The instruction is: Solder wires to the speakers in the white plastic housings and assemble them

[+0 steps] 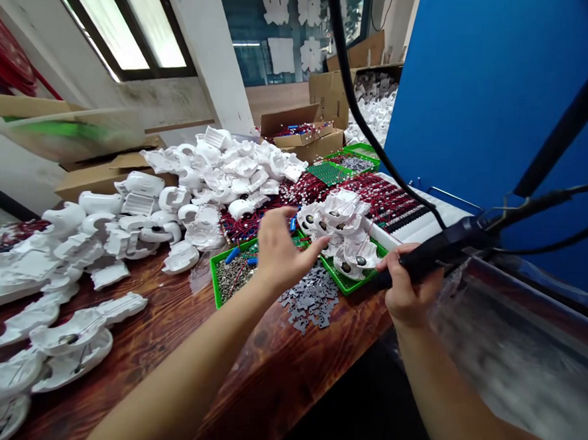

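My right hand [412, 291] is closed around a black electric screwdriver [447, 245], a corded tool whose tip points left, its end partly hidden by my fingers. With thumb and fingers apart, my left hand [277, 251] is empty and reaches over the middle of the bench. Just right of it, white plastic shells [341, 214] with small round speakers and wires are heaped on a green tray [338, 282]. Beneath and left of the hand lies another green tray [215, 284] holding small screws and blue cylindrical parts. Grey flat pieces [309, 297] are piled on the wood below the left hand.
White shells [221, 165] form a large heap at the back left. Several wired shells [76, 336] lie at the left on the wooden bench [234, 389]. Red wire bundles [382, 198] spread behind the trays. A blue panel [466, 103] and hanging black cable [361, 109] are at the right.
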A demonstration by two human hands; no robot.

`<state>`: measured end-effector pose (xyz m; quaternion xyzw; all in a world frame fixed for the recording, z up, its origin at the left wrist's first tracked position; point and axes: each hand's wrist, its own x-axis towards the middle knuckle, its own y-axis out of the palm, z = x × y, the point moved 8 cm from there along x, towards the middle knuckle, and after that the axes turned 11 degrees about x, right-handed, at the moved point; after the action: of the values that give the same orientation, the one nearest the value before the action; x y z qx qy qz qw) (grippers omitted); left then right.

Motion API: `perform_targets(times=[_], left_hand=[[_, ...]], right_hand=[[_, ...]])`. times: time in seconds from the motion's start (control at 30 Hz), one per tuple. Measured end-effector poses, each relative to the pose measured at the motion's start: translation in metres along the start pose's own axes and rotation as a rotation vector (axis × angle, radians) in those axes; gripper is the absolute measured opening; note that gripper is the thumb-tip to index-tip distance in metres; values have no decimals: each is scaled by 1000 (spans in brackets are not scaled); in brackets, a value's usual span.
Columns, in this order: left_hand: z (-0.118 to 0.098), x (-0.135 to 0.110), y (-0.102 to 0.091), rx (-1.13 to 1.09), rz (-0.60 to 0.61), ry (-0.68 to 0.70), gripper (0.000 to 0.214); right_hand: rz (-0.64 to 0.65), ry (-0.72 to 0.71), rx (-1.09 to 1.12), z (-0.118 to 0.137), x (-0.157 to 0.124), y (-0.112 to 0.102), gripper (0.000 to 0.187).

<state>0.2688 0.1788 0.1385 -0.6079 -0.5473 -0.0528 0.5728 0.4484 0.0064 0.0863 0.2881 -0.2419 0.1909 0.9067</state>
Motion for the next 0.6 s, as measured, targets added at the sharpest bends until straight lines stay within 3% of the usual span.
perform_targets(times=[0.17,0.27,0.4,0.5,0.6], left_hand=[[-19,40,84,153,291,-286,112],[-23,50,109,177,356,-374,100],[-14,53,115,117,322,-434,72],[-1,57,112,29,268,-480,74],[18,65,96,-61,180,-542,77]], right_hand=[[-54,-43,13,5,6,-3,25],[-105,-68,28,4,11,-10,23],[-160,-81,51,2,15,-20,21],[-174,-55,68,0,15,-22,22],[-178,-20,82,-2,16,-21,23]])
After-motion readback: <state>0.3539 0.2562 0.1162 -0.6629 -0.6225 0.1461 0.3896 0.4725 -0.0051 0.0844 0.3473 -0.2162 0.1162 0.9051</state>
